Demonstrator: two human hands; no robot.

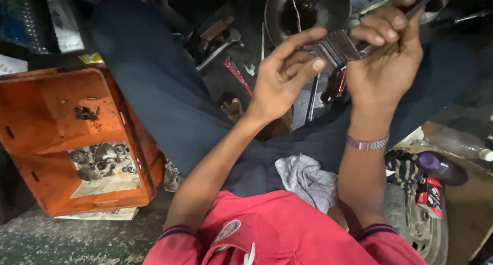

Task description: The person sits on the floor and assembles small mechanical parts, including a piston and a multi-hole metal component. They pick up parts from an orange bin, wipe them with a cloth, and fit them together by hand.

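Observation:
My left hand (283, 72) reaches forward with the index finger stretched out, its fingertips touching a finned metal engine part (336, 46). My right hand (387, 54) is curled around a thin metal tool (417, 7) that points up and to the right, beside the same finned part. A metal watch band sits on my right wrist. Behind both hands is a round dark engine housing (308, 8). I sit with my legs in dark trousers spread to either side.
An orange plastic crate (31, 142) at the left holds bolts and small metal parts on paper. A grey rag (308, 177) lies in my lap. A wrench (218, 49) lies on the floor. A tyre (418, 224), a purple bottle (441, 167) and a clear bottle (462, 144) are at right.

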